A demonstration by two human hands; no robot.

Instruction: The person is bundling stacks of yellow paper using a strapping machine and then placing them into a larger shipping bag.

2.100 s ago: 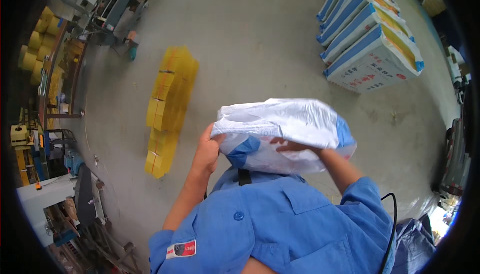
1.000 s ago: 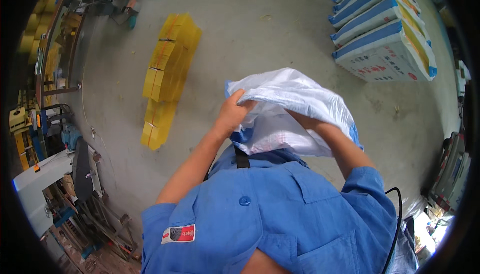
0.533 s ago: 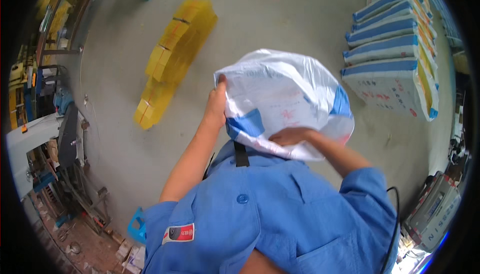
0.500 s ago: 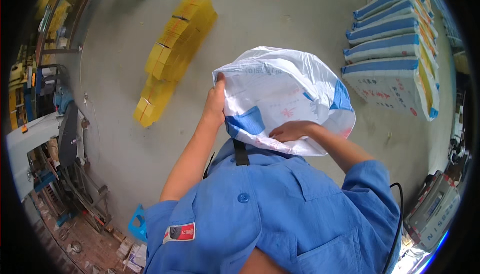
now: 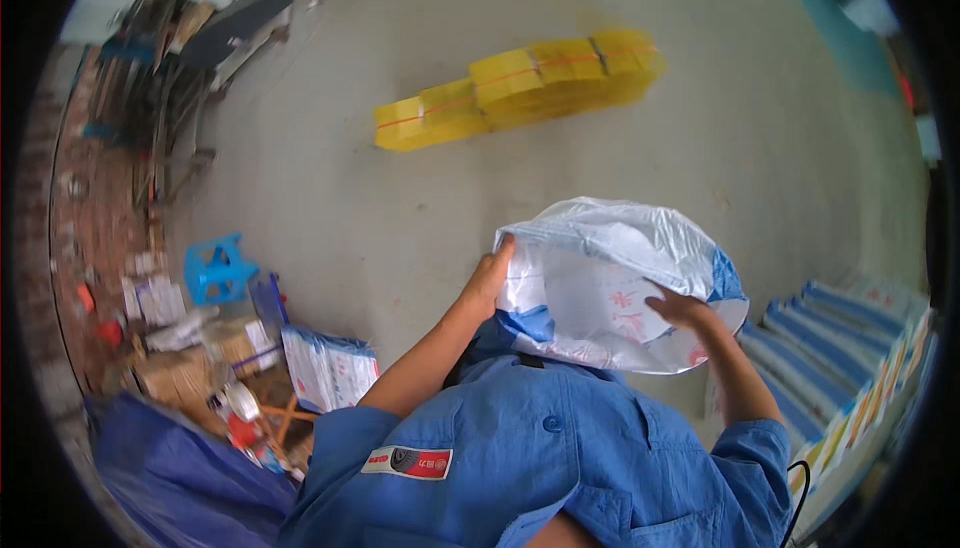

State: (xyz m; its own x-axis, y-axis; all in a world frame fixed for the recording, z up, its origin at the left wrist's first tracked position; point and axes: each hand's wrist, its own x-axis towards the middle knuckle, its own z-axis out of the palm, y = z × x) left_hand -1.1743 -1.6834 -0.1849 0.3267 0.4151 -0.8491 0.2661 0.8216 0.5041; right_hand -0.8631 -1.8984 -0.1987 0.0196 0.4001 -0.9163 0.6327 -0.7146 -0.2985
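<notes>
Clutter fills the far left of my view: a blue plastic stool [image 5: 218, 268] stands on the concrete floor [image 5: 330, 208], with a stack of blue-and-white printed sacks [image 5: 328, 368] just beside a heap of boxes and a dark blue tarp [image 5: 180, 473] below it. Further up the floor, near the middle, lies a long row of yellow strapped bundles [image 5: 520, 88], well apart from me. Below that I see my own blue work shirt [image 5: 540, 458] and both bare forearms rising from it. My left hand [image 5: 487, 280] is closed on the left edge of a large white woven sack [image 5: 610, 283] with blue corners, fingers curled over its rim. The sack is held up in front of my chest, above the floor, bulging and crumpled, with faint red print on its face. My right hand [image 5: 680, 308] lies flat against the sack's front on the right side, fingers spread and pressing on the fabric; I cannot tell whether it grips a fold. At the far right, a pile of flat sacks with blue, white and yellow edges [image 5: 850, 358] lies fanned on the floor.
</notes>
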